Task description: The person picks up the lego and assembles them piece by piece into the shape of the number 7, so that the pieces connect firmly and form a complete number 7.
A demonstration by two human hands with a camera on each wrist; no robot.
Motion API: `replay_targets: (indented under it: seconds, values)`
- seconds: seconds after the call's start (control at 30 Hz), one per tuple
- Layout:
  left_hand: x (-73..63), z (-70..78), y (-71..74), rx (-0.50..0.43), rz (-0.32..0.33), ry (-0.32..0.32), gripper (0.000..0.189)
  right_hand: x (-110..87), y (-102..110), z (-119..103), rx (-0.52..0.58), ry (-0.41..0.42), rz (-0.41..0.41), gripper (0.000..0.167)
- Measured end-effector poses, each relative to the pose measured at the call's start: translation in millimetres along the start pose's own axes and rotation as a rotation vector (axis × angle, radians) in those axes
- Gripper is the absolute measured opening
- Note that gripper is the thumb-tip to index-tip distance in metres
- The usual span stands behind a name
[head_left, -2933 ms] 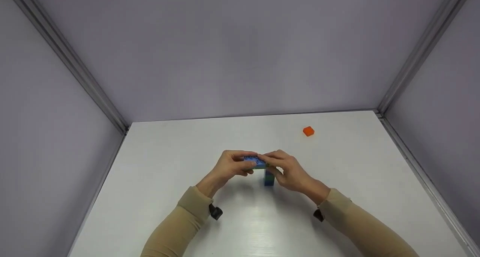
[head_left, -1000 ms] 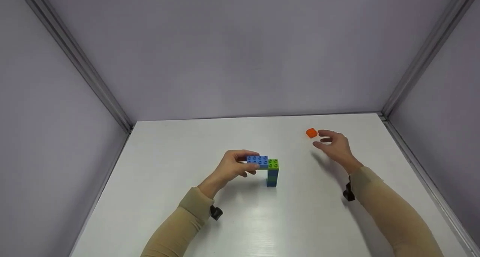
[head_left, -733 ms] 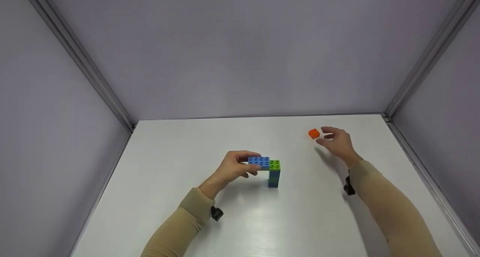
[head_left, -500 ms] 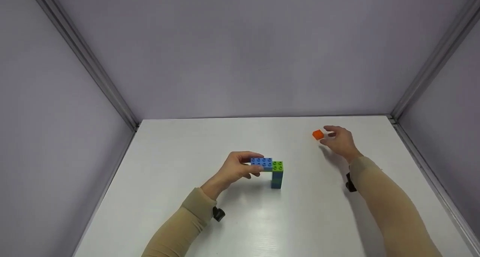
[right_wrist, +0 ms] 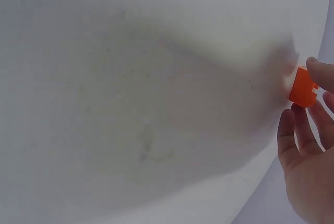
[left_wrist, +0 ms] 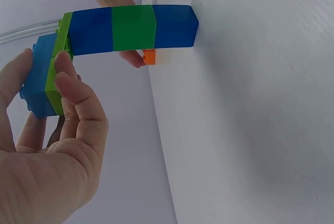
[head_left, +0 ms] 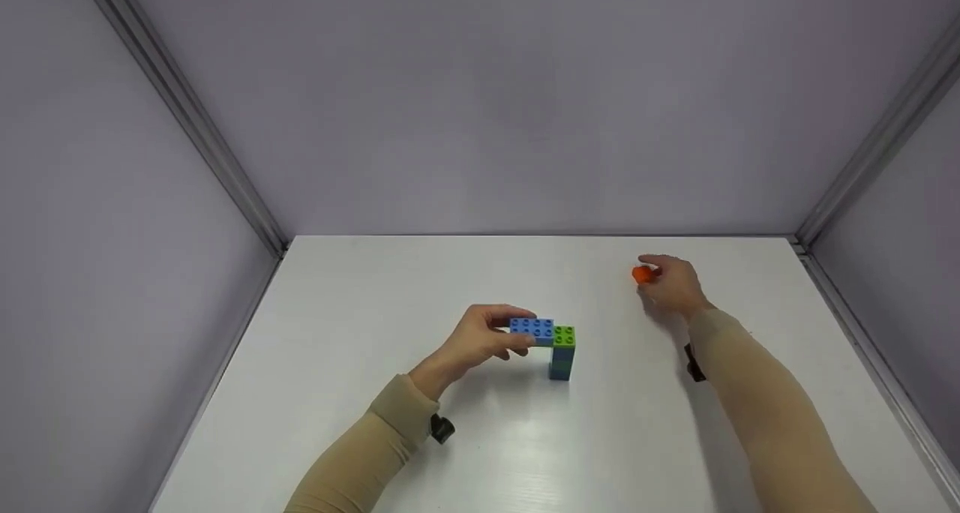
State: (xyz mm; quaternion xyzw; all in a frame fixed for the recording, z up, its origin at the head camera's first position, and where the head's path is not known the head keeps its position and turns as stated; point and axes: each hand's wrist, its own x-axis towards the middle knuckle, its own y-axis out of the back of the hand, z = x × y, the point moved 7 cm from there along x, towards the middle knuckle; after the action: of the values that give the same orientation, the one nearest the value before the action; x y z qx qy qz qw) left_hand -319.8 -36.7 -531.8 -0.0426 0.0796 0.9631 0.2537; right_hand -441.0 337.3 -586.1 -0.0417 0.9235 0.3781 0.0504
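My left hand (head_left: 480,339) pinches the left end of a structure of toy building bricks, thumb at the near side and fingers behind. Its top is a studded blue brick (head_left: 532,326) on a lime green brick (head_left: 565,333), which sticks out sideways from a column. In the left wrist view the column reads blue, green (left_wrist: 133,27), blue, its lowest brick at the table. At the back right, my right hand (head_left: 675,284) pinches a small orange brick (right_wrist: 301,88) between thumb and fingers, close over the table. The thumb partly covers its studded side.
A white table (head_left: 375,288) lies under both hands. Grey panels stand behind it (head_left: 525,123) and on both sides, with metal posts at the corners. The orange brick is near the table's back edge.
My right hand has left the brick structure, reached to the back right and closed on the orange brick, which has tilted. The left hand keeps its hold. The head view has shifted slightly.
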Motion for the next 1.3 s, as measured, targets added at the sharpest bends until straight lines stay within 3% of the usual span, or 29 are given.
replay_targets:
  seconds: [0.3,0.43,0.67,1.0,1.3]
  values:
    - [2.0,1.8,-1.8,0.008,-0.003,-0.010,0.042,-13.2,1,-1,-0.042,0.026,0.104,0.042]
    - [2.6,2.5,-1.9,0.012,-0.003,-0.005,0.041,-17.1,1,0,-0.037,0.029,0.115,0.042]
    - [4.5,3.8,1.2,0.023,0.002,-0.017,0.042,-19.2,-2,5,0.077,0.017,0.083,0.046]
    - [7.9,2.4,1.7,0.036,0.009,-0.010,0.042,-29.9,-6,-2,0.117,0.025,0.082,0.045]
    - [11.9,3.6,0.8,0.040,0.006,-0.029,0.047,-42.8,-10,-23,0.080,0.152,0.133,0.042]
